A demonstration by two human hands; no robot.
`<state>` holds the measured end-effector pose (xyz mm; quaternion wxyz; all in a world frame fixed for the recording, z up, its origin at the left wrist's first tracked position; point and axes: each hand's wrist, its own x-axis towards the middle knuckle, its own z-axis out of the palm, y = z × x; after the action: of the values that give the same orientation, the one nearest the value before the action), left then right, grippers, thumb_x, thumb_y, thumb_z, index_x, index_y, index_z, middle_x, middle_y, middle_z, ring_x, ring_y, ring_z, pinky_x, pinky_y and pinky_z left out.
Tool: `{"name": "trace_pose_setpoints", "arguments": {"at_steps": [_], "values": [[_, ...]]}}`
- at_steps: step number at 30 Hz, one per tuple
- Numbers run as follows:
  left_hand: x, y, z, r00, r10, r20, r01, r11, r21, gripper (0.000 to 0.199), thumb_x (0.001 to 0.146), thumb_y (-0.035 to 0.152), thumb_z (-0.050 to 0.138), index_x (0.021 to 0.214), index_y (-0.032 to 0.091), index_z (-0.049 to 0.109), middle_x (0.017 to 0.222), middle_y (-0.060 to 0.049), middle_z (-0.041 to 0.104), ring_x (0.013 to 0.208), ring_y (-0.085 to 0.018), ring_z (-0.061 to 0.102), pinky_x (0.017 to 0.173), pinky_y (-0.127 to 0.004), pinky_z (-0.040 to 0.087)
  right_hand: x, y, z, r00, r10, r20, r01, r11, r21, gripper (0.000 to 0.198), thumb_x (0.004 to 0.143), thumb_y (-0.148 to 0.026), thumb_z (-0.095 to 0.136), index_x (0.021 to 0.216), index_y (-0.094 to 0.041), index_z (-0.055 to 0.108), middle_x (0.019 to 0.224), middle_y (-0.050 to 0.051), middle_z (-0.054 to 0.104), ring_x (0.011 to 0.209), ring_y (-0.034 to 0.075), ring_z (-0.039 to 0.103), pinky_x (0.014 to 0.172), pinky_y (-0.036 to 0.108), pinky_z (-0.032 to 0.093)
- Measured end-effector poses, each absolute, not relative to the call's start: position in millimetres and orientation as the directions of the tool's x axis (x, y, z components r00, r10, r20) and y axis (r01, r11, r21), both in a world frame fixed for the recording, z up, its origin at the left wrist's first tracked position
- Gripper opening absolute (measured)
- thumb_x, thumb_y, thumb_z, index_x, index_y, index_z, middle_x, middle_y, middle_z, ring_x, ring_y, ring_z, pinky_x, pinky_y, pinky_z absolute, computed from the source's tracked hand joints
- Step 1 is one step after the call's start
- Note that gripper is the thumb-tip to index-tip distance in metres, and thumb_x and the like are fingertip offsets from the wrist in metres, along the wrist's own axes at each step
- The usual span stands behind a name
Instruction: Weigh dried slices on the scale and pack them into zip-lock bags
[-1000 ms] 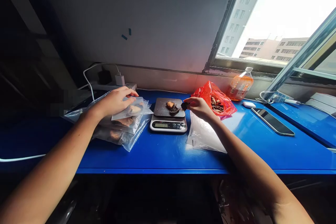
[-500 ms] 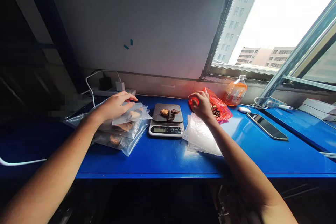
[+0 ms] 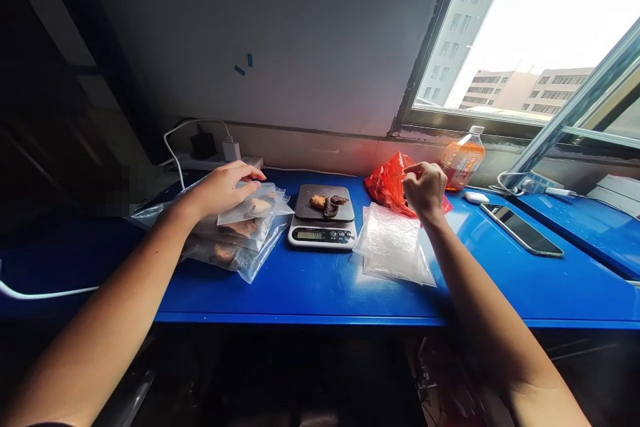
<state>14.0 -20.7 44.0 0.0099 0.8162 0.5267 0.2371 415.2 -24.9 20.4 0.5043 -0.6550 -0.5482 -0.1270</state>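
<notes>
My left hand [image 3: 226, 191] lies with its fingers stretched out over a pile of clear plastic bags [image 3: 257, 240] that hold brownish dried pieces. Just right of the pile stands a white kitchen scale [image 3: 323, 235] with lit digits. On its dark plate rest a tan lump [image 3: 317, 201] and a dark, wrinkled dried piece [image 3: 333, 205]. My right hand [image 3: 426, 188] is closed at the red plastic bag [image 3: 387, 181], its fingers seemingly gripping the film. Most of the bag's contents are hidden. In front of that hand lie flat, clear plastic bags [image 3: 393, 243].
Behind the red bag stands a bottle of orange drink [image 3: 463, 159]. A white earphone case [image 3: 476, 197] and a phone [image 3: 523, 230] lie on the blue table [image 3: 310, 293] to the right. A charger with a white cable [image 3: 231, 148] is at the back left.
My right hand has moved right across the red bag and closed. Red film now covers the dried pieces that showed there. My left hand stays on the pile.
</notes>
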Motion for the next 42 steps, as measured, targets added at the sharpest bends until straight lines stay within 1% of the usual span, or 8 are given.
{"name": "trace_pose_setpoints", "arguments": {"at_steps": [9, 17, 23, 27, 30, 35, 39, 42], "values": [[15.3, -23.2, 46.3, 0.33, 0.859, 0.391, 0.848, -0.452, 0.277, 0.033, 0.084, 0.04, 0.047, 0.106, 0.024, 0.065, 0.112, -0.004, 0.062, 0.099, -0.021, 0.06, 0.088, -0.028, 0.047, 410.8, -25.8, 18.2, 0.322, 0.585, 0.745, 0.86, 0.149, -0.488, 0.02, 0.073, -0.016, 0.048, 0.07, -0.018, 0.068, 0.072, 0.011, 0.062, 0.074, 0.023, 0.056, 0.079, 0.039, 0.046], [14.8, -23.4, 46.4, 0.324, 0.864, 0.385, 0.844, -0.448, 0.295, 0.033, 0.083, 0.04, 0.047, 0.106, 0.023, 0.065, 0.111, -0.004, 0.061, 0.096, -0.02, 0.061, 0.087, -0.029, 0.047, 425.4, -23.3, 17.0, 0.267, 0.662, 0.7, 0.876, 0.135, -0.462, 0.033, 0.07, -0.013, 0.048, 0.09, -0.014, 0.074, 0.076, 0.011, 0.066, 0.069, 0.023, 0.058, 0.074, 0.037, 0.046], [13.6, -21.0, 43.0, 0.339, 0.871, 0.357, 0.85, -0.446, 0.281, 0.031, 0.084, 0.038, 0.046, 0.105, 0.024, 0.065, 0.113, -0.003, 0.061, 0.1, -0.02, 0.06, 0.087, -0.029, 0.046, 401.2, -22.5, 3.9, -0.12, 0.78, 0.615, 0.821, 0.426, -0.38, 0.025, 0.074, -0.012, 0.053, 0.089, -0.018, 0.073, 0.089, 0.008, 0.07, 0.081, 0.02, 0.062, 0.077, 0.033, 0.049], [16.8, -22.7, 43.3, 0.341, 0.884, 0.321, 0.856, -0.433, 0.283, 0.031, 0.085, 0.038, 0.047, 0.106, 0.025, 0.065, 0.114, -0.003, 0.06, 0.101, -0.02, 0.059, 0.088, -0.03, 0.045, 367.9, -18.7, -4.7, -0.358, 0.752, 0.554, 0.691, 0.612, -0.384, 0.025, 0.08, -0.014, 0.058, 0.101, -0.023, 0.07, 0.105, 0.006, 0.07, 0.1, 0.02, 0.061, 0.09, 0.038, 0.049], [19.2, -24.2, 44.3, 0.341, 0.886, 0.314, 0.855, -0.431, 0.288, 0.031, 0.086, 0.036, 0.047, 0.107, 0.023, 0.065, 0.114, -0.004, 0.06, 0.1, -0.021, 0.059, 0.088, -0.032, 0.044, 354.4, -13.8, -7.7, -0.429, 0.732, 0.529, 0.662, 0.653, -0.367, 0.025, 0.081, -0.016, 0.062, 0.104, -0.022, 0.069, 0.108, 0.006, 0.07, 0.107, 0.022, 0.058, 0.093, 0.04, 0.048], [18.3, -23.0, 44.3, 0.348, 0.885, 0.307, 0.851, -0.436, 0.293, 0.031, 0.086, 0.038, 0.048, 0.107, 0.022, 0.065, 0.113, -0.004, 0.06, 0.099, -0.022, 0.059, 0.088, -0.033, 0.045, 345.7, -8.9, -7.8, -0.407, 0.74, 0.536, 0.681, 0.637, -0.362, 0.016, 0.081, -0.015, 0.062, 0.091, -0.023, 0.072, 0.096, 0.005, 0.072, 0.095, 0.02, 0.062, 0.087, 0.037, 0.05], [14.5, -20.3, 43.9, 0.339, 0.886, 0.317, 0.852, -0.432, 0.296, 0.031, 0.085, 0.036, 0.048, 0.107, 0.021, 0.065, 0.115, -0.005, 0.06, 0.102, -0.022, 0.058, 0.091, -0.033, 0.044, 359.7, -6.3, 3.8, -0.249, 0.735, 0.63, 0.699, 0.587, -0.408, 0.017, 0.082, -0.016, 0.057, 0.083, -0.026, 0.071, 0.085, 0.002, 0.073, 0.084, 0.018, 0.064, 0.08, 0.033, 0.051], [12.2, -18.5, 43.9, 0.327, 0.884, 0.335, 0.853, -0.429, 0.298, 0.032, 0.085, 0.035, 0.047, 0.108, 0.021, 0.064, 0.117, -0.005, 0.06, 0.102, -0.022, 0.058, 0.091, -0.033, 0.044, 401.9, -3.2, 12.9, -0.095, 0.726, 0.681, 0.718, 0.524, -0.458, 0.02, 0.083, -0.018, 0.052, 0.092, -0.023, 0.069, 0.094, 0.005, 0.073, 0.087, 0.019, 0.066, 0.081, 0.033, 0.051]]}}
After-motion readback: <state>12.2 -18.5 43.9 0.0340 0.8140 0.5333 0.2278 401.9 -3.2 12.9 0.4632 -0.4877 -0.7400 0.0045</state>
